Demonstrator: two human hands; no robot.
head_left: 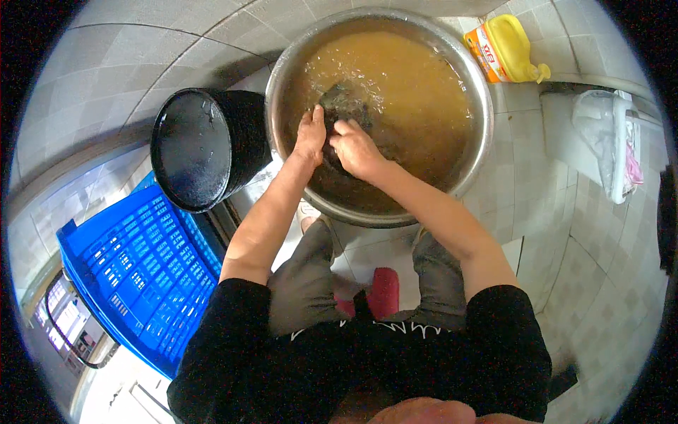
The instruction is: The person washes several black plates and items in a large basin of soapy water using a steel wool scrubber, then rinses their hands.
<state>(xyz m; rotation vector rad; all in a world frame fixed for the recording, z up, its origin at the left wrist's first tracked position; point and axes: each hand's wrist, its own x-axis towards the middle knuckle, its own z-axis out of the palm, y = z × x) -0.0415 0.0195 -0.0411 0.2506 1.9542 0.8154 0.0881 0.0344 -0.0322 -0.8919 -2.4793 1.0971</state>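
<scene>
A wide metal basin of cloudy brown water stands in front of me. Over its left side, both my hands are at a dark, wet, greenish-black mass that lies partly in the water; its kind I cannot make out. My left hand is closed at the near left edge of this mass, thumb pointing away from me. Close by on the right, my right hand is curled with its fingers bent in against the same mass. Ripples and bright glints show in the water just beyond it.
Left of the basin is a black bucket, its round face turned upward. A blue plastic crate leans nearer on the left. A yellow jug stands at the far right, and a bagged white bin by the right wall.
</scene>
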